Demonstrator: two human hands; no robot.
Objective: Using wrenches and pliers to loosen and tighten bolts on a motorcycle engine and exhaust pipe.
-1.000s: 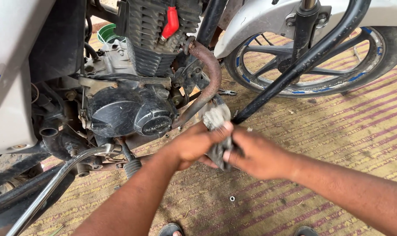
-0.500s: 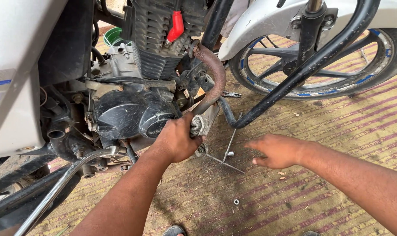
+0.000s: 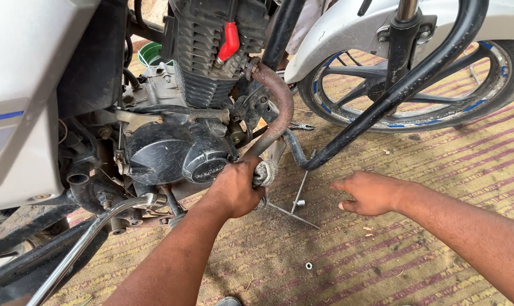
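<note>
While my left hand point(image 3: 237, 190) stays clamped around a dirty grey part point(image 3: 264, 173) at centre frame, pressed against the rusty exhaust pipe point(image 3: 276, 107) beside the black engine cover point(image 3: 172, 153), I judge a slip the main risk: the grip looks greasy and the part could drop onto the striped mat point(image 3: 415, 255). Right of it a metal wrench point(image 3: 298, 198) lies underfoot. My right hand point(image 3: 370, 192), flat, fingers apart, holds nothing and hovers near it; it could snag the black crash bar point(image 3: 381, 107).
</note>
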